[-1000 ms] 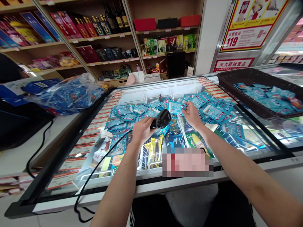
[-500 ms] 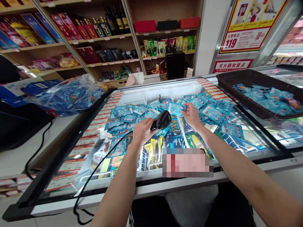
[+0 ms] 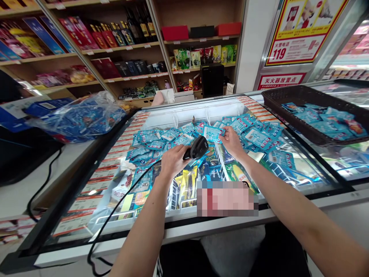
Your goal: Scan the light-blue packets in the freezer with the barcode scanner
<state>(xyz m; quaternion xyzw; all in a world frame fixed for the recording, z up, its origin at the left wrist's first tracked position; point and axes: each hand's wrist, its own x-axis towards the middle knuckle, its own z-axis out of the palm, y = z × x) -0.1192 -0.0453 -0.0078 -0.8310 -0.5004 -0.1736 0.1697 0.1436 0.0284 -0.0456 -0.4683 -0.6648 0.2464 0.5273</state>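
My left hand (image 3: 173,161) is wrapped round the handle of a black barcode scanner (image 3: 199,147), its cable trailing down to the left. The scanner's head faces a small blue packet (image 3: 212,133), which my right hand (image 3: 231,141) pinches by its right edge. A pale printed panel shows on that packet. Many more blue packets (image 3: 261,138) lie spread in heaps on the glass top of a chest freezer (image 3: 99,184), to both sides of my hands. Under the glass, yellow-wrapped goods (image 3: 186,182) sit in white wire baskets.
On the right, a dark brown basket (image 3: 314,132) holds several blue packets. A clear plastic bag (image 3: 86,115) of blue packs rests at the left beside a dark device (image 3: 25,154). The scanner's cable (image 3: 113,209) crosses the freezer's front edge. Stocked shelves (image 3: 115,48) stand behind.
The camera view has shifted very slightly. Both hands, the scanner and the pinched packet keep nearly the same places, the packet only a touch lower and to the left.
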